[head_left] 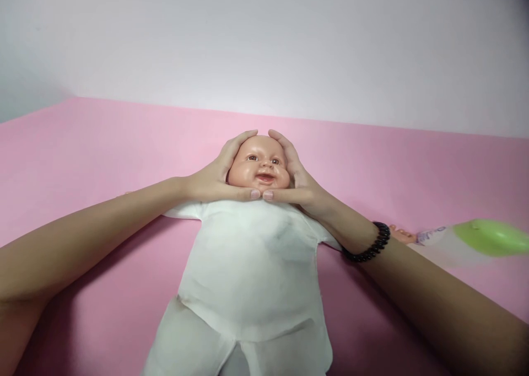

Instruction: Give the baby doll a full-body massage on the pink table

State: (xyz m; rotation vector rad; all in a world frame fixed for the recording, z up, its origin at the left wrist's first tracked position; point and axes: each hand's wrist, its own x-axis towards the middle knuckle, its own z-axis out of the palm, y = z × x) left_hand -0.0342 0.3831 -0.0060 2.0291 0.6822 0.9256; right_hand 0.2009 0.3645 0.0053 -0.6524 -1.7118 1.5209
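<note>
A baby doll (252,271) with a hard plastic head and a white cloth body lies on its back, its head away from me. My left hand (215,177) cups the left side of its head, with the thumb along the chin. Against the other side rests my right hand (303,183), its thumb under the chin too. The two thumb tips nearly meet below the mouth, and the fingers curve around towards the top of the head. The back of the doll's head is hidden.
A pink surface (124,144) lies under the doll and ends at a pale wall (264,45). On the right is a clear bottle (438,246) with a green cap (491,236), near the doll's small hand (403,234). A black coiled band (370,246) circles my right wrist.
</note>
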